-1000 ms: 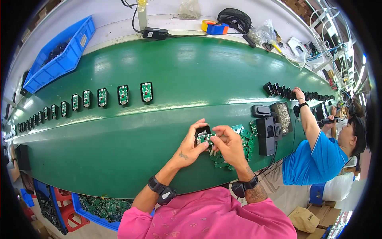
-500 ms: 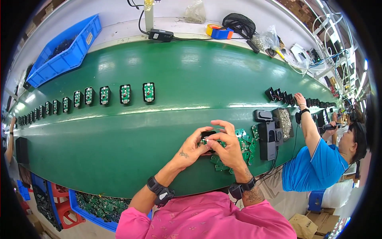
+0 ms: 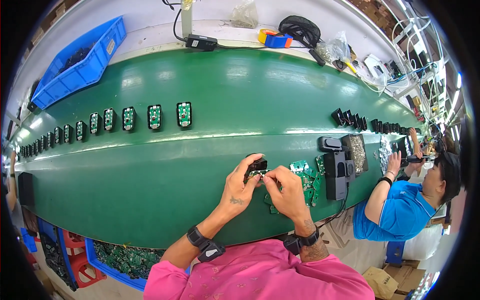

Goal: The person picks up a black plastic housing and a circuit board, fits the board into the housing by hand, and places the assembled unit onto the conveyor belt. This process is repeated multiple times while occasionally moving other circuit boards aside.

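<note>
Both hands fit a green circuit board into a small black housing over the near edge of the green conveyor belt (image 3: 150,200).

The left hand (image 3: 240,186) cups the black housing (image 3: 256,165), fingers curled around it; the right hand (image 3: 286,190) pinches the circuit board (image 3: 259,173) at its mouth, not yet seated, as I judge. Just right lies a heap of loose boards (image 3: 305,175) still unfitted. Farther left, a row of finished housings (image 3: 125,119) with boards inside rides the belt. Beyond sits a blue bin (image 3: 80,62).

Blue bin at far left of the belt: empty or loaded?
Loaded, partly. The blue bin holds a pile of dark parts at its far end; the rest of its floor shows bare blue. What kind of parts, cannot tell.
</note>
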### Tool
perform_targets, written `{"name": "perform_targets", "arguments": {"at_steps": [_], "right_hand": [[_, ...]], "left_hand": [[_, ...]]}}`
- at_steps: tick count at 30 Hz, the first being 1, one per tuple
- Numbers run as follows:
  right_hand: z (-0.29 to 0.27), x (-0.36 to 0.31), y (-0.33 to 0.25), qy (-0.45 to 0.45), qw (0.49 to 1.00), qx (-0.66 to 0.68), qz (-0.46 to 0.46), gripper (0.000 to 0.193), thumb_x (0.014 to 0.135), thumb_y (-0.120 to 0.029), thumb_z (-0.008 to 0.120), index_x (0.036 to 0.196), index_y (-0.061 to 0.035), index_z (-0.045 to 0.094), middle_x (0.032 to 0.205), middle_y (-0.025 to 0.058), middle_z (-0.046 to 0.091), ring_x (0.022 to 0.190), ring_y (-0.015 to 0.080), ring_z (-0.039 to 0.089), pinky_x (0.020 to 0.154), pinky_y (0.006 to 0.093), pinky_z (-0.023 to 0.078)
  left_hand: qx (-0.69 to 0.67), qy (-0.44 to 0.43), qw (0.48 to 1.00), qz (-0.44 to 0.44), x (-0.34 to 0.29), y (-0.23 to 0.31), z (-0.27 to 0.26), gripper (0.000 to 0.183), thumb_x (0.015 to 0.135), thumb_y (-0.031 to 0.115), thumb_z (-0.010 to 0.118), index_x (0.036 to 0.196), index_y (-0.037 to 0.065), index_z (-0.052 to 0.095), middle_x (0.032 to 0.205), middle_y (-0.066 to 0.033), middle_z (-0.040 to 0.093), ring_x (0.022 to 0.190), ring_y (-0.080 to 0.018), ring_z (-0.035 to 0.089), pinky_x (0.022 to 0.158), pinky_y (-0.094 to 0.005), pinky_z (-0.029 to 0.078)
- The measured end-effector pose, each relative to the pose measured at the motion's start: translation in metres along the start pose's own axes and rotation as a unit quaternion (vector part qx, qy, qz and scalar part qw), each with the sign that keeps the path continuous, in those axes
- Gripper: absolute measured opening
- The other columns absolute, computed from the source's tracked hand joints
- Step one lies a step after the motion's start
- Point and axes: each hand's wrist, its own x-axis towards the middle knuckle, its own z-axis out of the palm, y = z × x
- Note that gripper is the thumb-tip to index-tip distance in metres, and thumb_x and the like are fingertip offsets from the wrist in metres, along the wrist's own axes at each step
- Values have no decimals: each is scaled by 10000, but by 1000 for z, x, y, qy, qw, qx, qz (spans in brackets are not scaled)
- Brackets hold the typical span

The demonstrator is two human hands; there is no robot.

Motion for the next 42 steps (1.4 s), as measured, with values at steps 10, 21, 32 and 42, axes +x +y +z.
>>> {"name": "perform_targets", "arguments": {"at_steps": [10,21,32,42], "right_hand": [[-16,6,-1,-72,997,2,-1,58,879,-43,647,866,10,628,781,130,599,695,304,610,607,382,467],[-19,9,-3,-80,996,-17,-28,50,875,-42,654,870,4,633,784,129,605,687,306,613,595,385,470],[-8,2,6,-39,998,-18,-47,58,852,-22,667,852,4,616,757,107,577,637,263,573,573,353,445],[4,-3,11,-3,997,-60,-38,62,866,-36,639,847,-5,588,777,146,582,696,350,604,590,432,473]], "left_hand": [[-56,-26,998,-16,-1,-2,0,491,945,-23,548,1415,89,459,1225,-83,568,1082,-150,593,933,-325,561],[-93,-7,996,-6,-1,4,3,477,954,7,579,1409,69,447,1245,-99,561,1096,-159,594,923,-323,568],[147,29,980,129,-3,5,9,452,902,-54,597,1333,58,525,1078,-145,634,931,-241,651,805,-329,533],[182,46,969,162,-2,-5,15,510,891,-75,563,1361,113,504,1060,-196,595,850,-370,644,712,-392,538]]}}
